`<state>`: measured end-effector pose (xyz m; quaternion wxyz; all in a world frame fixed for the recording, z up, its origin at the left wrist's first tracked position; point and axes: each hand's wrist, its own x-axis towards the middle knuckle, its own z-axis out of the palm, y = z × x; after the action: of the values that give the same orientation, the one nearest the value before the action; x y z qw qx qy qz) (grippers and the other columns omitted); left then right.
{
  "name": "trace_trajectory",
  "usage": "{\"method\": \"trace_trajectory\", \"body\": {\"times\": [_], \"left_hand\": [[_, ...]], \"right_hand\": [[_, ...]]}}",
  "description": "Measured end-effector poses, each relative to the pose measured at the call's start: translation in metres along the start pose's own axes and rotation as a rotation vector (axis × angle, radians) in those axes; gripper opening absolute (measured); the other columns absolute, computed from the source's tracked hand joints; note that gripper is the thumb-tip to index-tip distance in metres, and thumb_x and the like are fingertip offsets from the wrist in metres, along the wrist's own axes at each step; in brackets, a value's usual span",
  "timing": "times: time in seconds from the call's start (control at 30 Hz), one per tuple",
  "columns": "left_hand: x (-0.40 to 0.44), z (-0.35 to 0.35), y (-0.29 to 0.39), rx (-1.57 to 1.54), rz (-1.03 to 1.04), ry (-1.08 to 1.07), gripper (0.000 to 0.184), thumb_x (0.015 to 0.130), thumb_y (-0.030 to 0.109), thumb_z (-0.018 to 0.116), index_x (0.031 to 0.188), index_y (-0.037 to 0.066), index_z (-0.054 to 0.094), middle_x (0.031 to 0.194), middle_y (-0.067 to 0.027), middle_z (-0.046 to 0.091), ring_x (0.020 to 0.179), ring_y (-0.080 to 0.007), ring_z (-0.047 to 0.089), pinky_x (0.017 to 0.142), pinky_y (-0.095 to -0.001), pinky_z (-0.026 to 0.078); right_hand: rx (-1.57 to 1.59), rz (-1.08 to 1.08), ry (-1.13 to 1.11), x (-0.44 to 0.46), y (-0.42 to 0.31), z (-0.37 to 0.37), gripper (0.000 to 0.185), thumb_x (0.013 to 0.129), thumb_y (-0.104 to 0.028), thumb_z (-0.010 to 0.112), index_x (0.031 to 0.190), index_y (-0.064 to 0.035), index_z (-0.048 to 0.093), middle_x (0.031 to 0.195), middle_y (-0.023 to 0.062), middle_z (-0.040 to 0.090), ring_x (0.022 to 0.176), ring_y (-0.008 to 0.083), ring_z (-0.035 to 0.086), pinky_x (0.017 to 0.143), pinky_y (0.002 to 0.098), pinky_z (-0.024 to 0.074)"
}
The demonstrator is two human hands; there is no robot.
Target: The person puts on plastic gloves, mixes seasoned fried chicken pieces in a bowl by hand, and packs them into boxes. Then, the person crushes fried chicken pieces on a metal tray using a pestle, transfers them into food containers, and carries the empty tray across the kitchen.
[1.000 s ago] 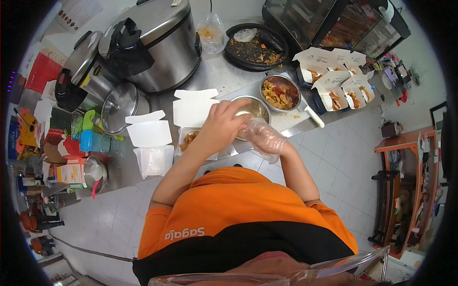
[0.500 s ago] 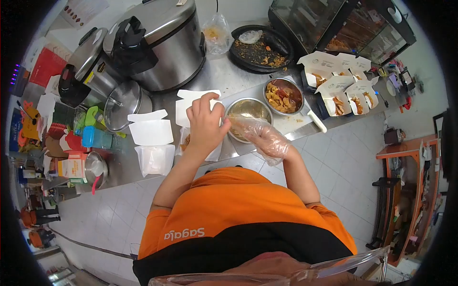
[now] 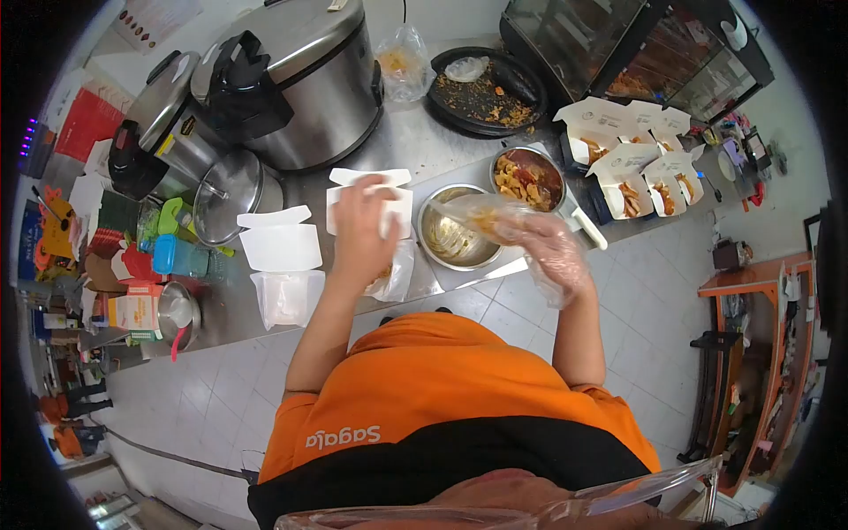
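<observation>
My left hand (image 3: 360,230) is bare and smeared by motion, its thumb apart from the fingers, over an open white paper box (image 3: 402,212). Food shows in the lower part of that box. My right hand (image 3: 548,247) wears a loose clear plastic glove, its fingers drawn together. Sauce-stained clear plastic (image 3: 477,212) stretches left from it over a steel bowl (image 3: 450,263); I cannot tell whether this is the glove's own end or a separate piece. Pale residue coats the bowl's inside. Behind it stands a second steel bowl of sauced fried pieces (image 3: 521,181).
Another open white box (image 3: 281,247) stands to the left. Large rice cookers (image 3: 322,106) and a black crumb-strewn pan (image 3: 481,102) are at the back. Several filled boxes (image 3: 632,172) sit at right, near a white handle (image 3: 587,228) and a glass display case (image 3: 565,44).
My hands have parted: the left has drawn back leftward over the box, while the gloved right has moved right with the plastic trailing. The nearer bowl's inside now shows more.
</observation>
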<state>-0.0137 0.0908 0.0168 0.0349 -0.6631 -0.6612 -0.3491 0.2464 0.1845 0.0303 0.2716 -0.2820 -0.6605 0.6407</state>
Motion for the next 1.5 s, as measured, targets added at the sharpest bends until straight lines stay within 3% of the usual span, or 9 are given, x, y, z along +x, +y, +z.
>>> {"method": "trace_trajectory", "body": {"times": [0.23,0.47,0.6,0.83,0.87,0.97,1.1,1.27,1.5], "left_hand": [[-0.001,0.032,0.024,-0.346,0.196,-0.26,0.039,0.069,0.003,0.068,0.107,0.007,0.059,0.095,-0.0105,0.06,0.091,-0.0271,0.056,0.082,-0.0385,0.042],[0.025,0.076,-0.031,-0.397,-0.083,-0.09,0.027,0.071,0.007,0.07,0.096,0.002,0.062,0.076,-0.0117,0.062,0.077,-0.0278,0.061,0.074,-0.0375,0.047],[0.112,0.096,-0.083,-0.601,-0.484,-0.141,0.029,0.075,0.016,0.075,0.096,0.0,0.063,0.091,-0.0079,0.068,0.082,-0.0115,0.062,0.071,-0.0266,0.046],[0.245,0.108,-0.106,-0.854,-0.961,0.026,0.061,0.082,0.038,0.068,0.126,-0.001,0.051,0.125,-0.0138,0.056,0.114,-0.0211,0.052,0.095,-0.0297,0.038],[0.247,0.11,-0.105,-0.853,-1.037,-0.025,0.065,0.083,0.039,0.065,0.132,0.0,0.045,0.137,-0.0156,0.044,0.127,-0.0251,0.039,0.104,-0.0321,0.029],[0.213,0.129,-0.103,-0.693,-0.764,-0.102,0.065,0.082,0.036,0.066,0.132,0.001,0.045,0.134,-0.0167,0.048,0.125,-0.0246,0.044,0.102,-0.0322,0.032],[0.112,0.128,-0.064,-0.648,-0.465,-0.349,0.027,0.089,0.027,0.058,0.1,0.003,0.06,0.086,-0.0019,0.065,0.079,-0.01,0.06,0.065,-0.0252,0.046],[0.01,0.09,0.005,-0.851,-0.525,-1.463,0.034,0.096,0.032,0.046,0.106,0.003,0.06,0.097,-0.0069,0.066,0.083,-0.0136,0.063,0.066,-0.0263,0.049],[-0.051,0.14,0.006,-1.196,-0.865,-1.061,0.052,0.093,0.035,0.053,0.135,0.006,0.042,0.132,-0.0079,0.047,0.113,-0.0174,0.05,0.089,-0.0336,0.044]], "right_hand": [[-0.383,0.021,-0.268,0.005,0.003,0.001,0.027,0.088,-0.018,0.06,0.111,-0.0041,0.062,0.101,0.0151,0.063,0.094,0.0261,0.059,0.084,0.0336,0.0457],[0.086,0.044,0.28,0.002,0.058,-0.06,0.033,0.088,-0.012,0.058,0.118,0.0023,0.056,0.122,0.0156,0.056,0.101,0.0239,0.06,0.084,0.0356,0.0498],[-0.374,0.106,0.847,0.01,0.122,-0.087,0.058,0.081,-0.034,0.069,0.122,0.0039,0.053,0.116,0.0201,0.057,0.1,0.0261,0.06,0.085,0.037,0.0484],[-0.108,0.463,0.787,0.039,0.163,-0.095,0.066,0.077,-0.049,0.066,0.114,0.0055,0.056,0.105,0.0233,0.061,0.089,0.0313,0.062,0.08,0.0385,0.0481],[-0.079,0.472,0.769,0.047,0.185,-0.108,0.069,0.077,-0.041,0.07,0.124,0.0017,0.045,0.109,0.0179,0.057,0.075,0.0251,0.063,0.058,0.0312,0.0532],[-0.051,0.563,0.903,0.06,0.203,-0.12,0.071,0.078,-0.039,0.069,0.129,0.0004,0.038,0.104,0.0186,0.058,0.076,0.0252,0.063,0.055,0.0346,0.0567],[0.089,0.586,0.786,0.052,0.186,-0.123,0.039,0.082,-0.023,0.065,0.107,-0.0023,0.043,0.095,0.0172,0.059,0.075,0.0259,0.064,0.053,0.0367,0.0586],[0.108,0.553,0.829,0.029,0.176,-0.118,0.03,0.082,-0.021,0.066,0.094,-0.0028,0.046,0.075,0.009,0.061,0.056,0.0165,0.06,0.043,0.0292,0.0526],[0.144,0.524,0.847,-0.024,0.156,-0.108,0.029,0.082,-0.023,0.068,0.09,-0.0034,0.048,0.07,0.0081,0.061,0.05,0.016,0.059,0.042,0.0283,0.0517]]}}
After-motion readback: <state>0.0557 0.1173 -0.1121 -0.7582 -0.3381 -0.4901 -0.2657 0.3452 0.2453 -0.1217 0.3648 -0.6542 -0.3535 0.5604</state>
